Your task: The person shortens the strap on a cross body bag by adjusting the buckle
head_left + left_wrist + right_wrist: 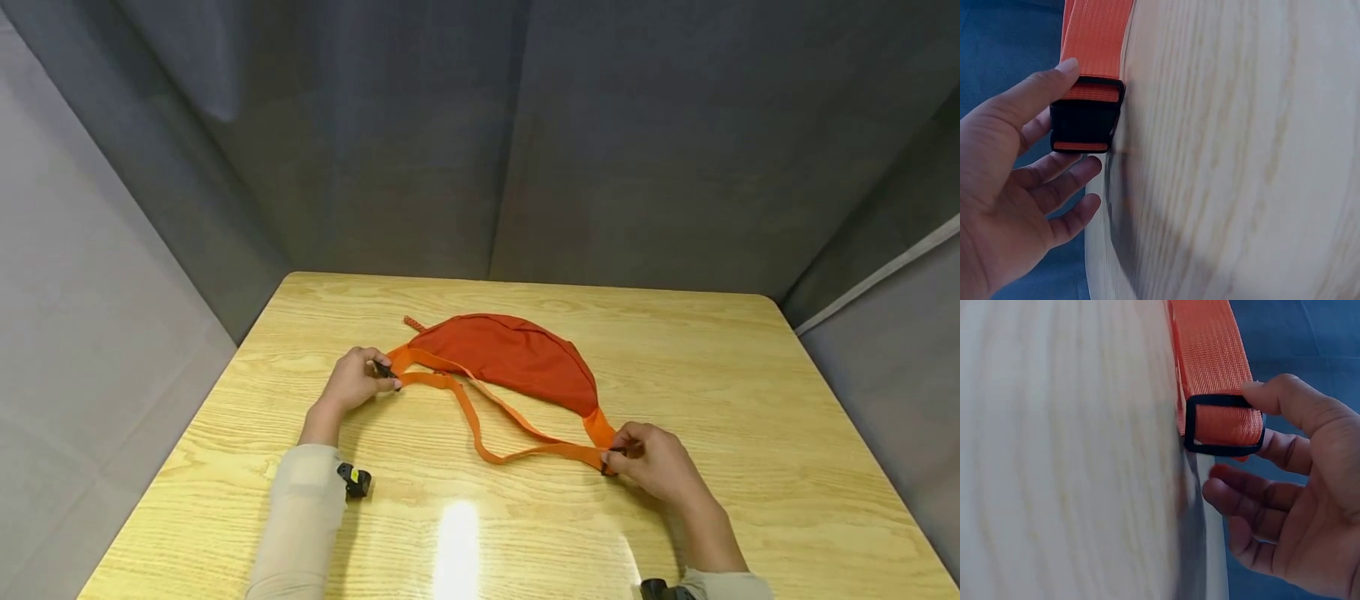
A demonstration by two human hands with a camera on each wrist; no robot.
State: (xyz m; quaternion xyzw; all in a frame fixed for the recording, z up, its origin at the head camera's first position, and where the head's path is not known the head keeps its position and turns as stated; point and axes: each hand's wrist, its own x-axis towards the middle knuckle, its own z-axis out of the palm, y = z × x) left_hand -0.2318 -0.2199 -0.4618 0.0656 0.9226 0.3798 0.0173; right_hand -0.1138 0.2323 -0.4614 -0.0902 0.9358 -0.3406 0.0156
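Note:
A red fanny pack lies on the wooden table, its curved edge toward the back. Its orange strap loops in front of it, slack in the middle. At the left end of the loop my left hand pinches a black buckle between thumb and forefinger; the other fingers are bent loosely below it. My right hand pinches a black strap slider at the loop's right end, thumb on its near edge. Orange webbing threads through this slider.
A patterned zipper pull sticks out at the pack's left end. Dark grey curtains hang behind the table, with lighter grey panels at both sides. Each wrist wears a small black camera.

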